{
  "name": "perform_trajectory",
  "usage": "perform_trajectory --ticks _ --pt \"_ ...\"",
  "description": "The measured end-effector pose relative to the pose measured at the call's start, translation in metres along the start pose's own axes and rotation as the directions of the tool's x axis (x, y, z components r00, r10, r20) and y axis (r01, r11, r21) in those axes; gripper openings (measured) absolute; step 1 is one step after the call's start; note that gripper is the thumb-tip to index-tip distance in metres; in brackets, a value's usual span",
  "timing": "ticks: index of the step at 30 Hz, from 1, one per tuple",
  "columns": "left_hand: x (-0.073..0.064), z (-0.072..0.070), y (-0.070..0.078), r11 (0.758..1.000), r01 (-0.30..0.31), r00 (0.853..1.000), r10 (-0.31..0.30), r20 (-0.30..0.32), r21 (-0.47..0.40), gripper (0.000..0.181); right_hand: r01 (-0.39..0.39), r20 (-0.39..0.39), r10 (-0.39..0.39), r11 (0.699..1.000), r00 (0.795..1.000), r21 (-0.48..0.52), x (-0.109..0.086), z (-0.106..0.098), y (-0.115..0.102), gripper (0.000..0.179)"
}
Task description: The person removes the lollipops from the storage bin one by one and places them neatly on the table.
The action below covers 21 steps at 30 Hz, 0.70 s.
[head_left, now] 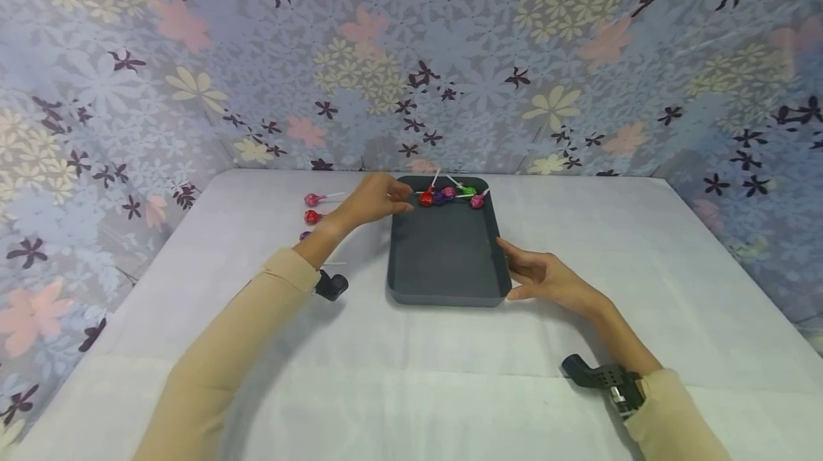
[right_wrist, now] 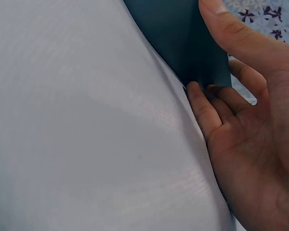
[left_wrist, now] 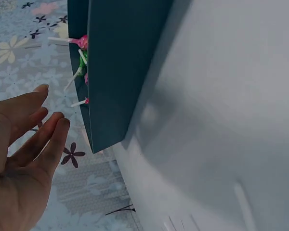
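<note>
My left hand [head_left: 373,200] is over the upper left rim of a dark grey tray [head_left: 444,254], with fingers extended and the thumb apart. In the left wrist view nothing shows between its fingers [left_wrist: 53,139]. Several wrapped lollipops lie at the tray's far end: a red lollipop [head_left: 426,198], a green lollipop [head_left: 468,191], a pink lollipop [head_left: 476,201] and purple ones among them. My right hand [head_left: 546,275] rests its fingertips against the outside of the tray's right wall near the front corner, its fingers loosely bent. The right wrist view shows its fingers [right_wrist: 204,110] at the wall's lower edge.
Left of the tray, a pink lollipop [head_left: 311,199], a red lollipop [head_left: 312,217] and a purple lollipop [head_left: 305,236] lie on the white cloth [head_left: 411,375], partly hidden by my left arm. Floral fabric [head_left: 450,53] hangs behind the table.
</note>
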<state>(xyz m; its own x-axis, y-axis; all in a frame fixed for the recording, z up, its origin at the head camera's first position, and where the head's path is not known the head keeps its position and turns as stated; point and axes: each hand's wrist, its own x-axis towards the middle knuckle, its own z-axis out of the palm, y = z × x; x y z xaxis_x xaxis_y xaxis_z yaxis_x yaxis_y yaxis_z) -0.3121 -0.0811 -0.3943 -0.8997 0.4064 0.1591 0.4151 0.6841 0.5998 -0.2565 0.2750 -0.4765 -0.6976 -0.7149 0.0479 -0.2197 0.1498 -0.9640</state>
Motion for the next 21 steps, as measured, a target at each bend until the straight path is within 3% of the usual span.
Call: perform_trajectory --ticks 7,14,21 --pt "0.021 0.007 0.004 0.999 0.032 0.999 -0.033 0.025 0.025 0.039 -0.009 -0.002 0.009 1.0 1.0 -0.001 0.001 -0.001 0.0 0.086" --pt "0.037 0.014 0.006 0.996 0.023 0.999 -0.026 0.034 0.081 0.038 -0.013 -0.003 0.013 1.0 1.0 0.011 0.001 -0.001 0.001 0.085" --pt "0.047 0.018 0.006 0.991 0.092 0.995 -0.096 0.04 0.095 0.034 -0.015 -0.003 0.015 0.999 1.0 0.038 0.0 -0.001 -0.001 0.087"
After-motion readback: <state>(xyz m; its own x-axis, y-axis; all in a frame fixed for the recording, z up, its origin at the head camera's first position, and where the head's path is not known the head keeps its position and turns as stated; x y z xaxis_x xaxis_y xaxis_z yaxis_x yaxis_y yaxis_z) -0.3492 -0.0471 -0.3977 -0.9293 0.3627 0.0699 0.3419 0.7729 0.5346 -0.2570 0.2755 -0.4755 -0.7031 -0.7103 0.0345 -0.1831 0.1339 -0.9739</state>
